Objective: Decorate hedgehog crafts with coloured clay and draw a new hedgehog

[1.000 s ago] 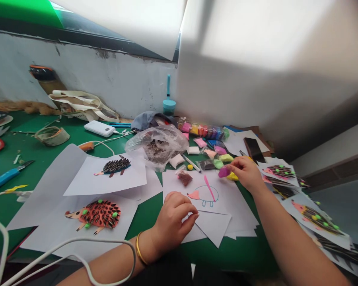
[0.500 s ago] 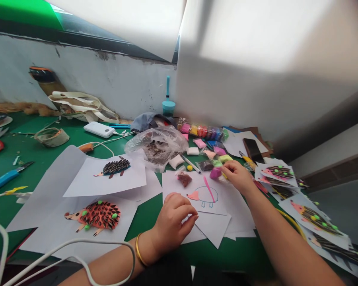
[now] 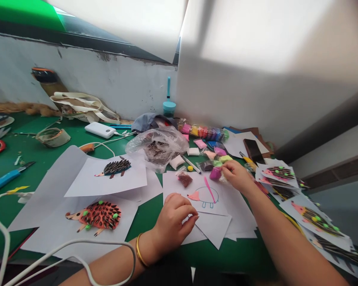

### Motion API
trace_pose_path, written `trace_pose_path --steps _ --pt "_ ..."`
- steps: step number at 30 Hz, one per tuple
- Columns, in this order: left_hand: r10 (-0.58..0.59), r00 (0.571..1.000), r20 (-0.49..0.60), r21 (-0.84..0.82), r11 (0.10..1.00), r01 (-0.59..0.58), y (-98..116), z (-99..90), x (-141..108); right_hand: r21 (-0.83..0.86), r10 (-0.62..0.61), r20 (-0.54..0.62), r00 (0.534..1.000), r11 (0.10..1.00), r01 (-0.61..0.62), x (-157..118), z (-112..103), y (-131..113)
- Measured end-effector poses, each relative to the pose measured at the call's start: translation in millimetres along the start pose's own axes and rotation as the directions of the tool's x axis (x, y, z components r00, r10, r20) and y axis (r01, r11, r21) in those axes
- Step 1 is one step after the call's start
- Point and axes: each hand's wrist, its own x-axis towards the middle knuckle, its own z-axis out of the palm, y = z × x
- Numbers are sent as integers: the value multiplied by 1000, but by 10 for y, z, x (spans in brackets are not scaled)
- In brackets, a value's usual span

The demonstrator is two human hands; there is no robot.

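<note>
My right hand (image 3: 237,175) is closed in a pinch at the right edge of a bag of purple clay (image 3: 215,173), near the top of a white sheet (image 3: 176,186). On this sheet is a blue-outlined hedgehog drawing (image 3: 208,205) with a peach clay face (image 3: 194,196) and a pink clay strip (image 3: 209,190) slanting across its body. A bag of brown clay (image 3: 185,180) lies above the drawing. My left hand (image 3: 177,220) hovers or rests over the sheet's lower left, fingers curled in toward the thumb; nothing shows in it.
Finished hedgehog pictures lie left (image 3: 97,216) and right (image 3: 316,218). Behind are a plastic bag of seeds (image 3: 158,147), several clay packets (image 3: 193,151), a white marker (image 3: 191,164) and a phone (image 3: 253,150). A white cable (image 3: 86,243) loops by my left forearm; a blue cutter (image 3: 6,178) lies far left.
The camera view has shifted very slightly. My right fingertips have moved a little at the purple clay bag; my left hand keeps its pose.
</note>
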Motion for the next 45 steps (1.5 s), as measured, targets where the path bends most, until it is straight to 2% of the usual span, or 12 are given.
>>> trace_pose_path --steps 6,10,12,17,24,28,32,34,38,45 --pt "-14 1000 9 8 1000 14 2 -12 -3 -124 -83 -47 995 989 76 -104 12 -29" --pt "-15 1000 0 4 1000 15 -2 -9 -11 -333 -208 -54 977 926 179 -209 71 -50" --pt "-23 1000 -6 -5 1000 23 -1 -11 -13 -378 -251 -46 967 900 216 -226 97 -31" --pt "-129 992 4 -91 988 129 -15 -23 -10 -405 -254 -108 961 894 191 -163 71 13" --pt "-317 949 0 -283 910 304 -75 -26 11 -473 -204 -155 967 874 109 -133 43 -61" --pt "-367 930 -1 -301 887 349 -81 -23 26 -340 -146 -169 975 937 82 -242 67 -152" --pt "-412 911 9 -314 864 394 -84 -23 36 -33 -122 -116 986 992 119 -517 93 -502" --pt "-424 906 24 -322 854 408 -80 -25 40 94 -189 -29 982 977 191 -695 134 -749" --pt "-414 909 52 -336 849 407 -67 -23 41 268 -270 2 963 928 260 -958 279 -1130" --pt "-427 901 71 -344 838 424 -73 -11 37 360 -233 -63 970 902 240 -1002 463 -1278"
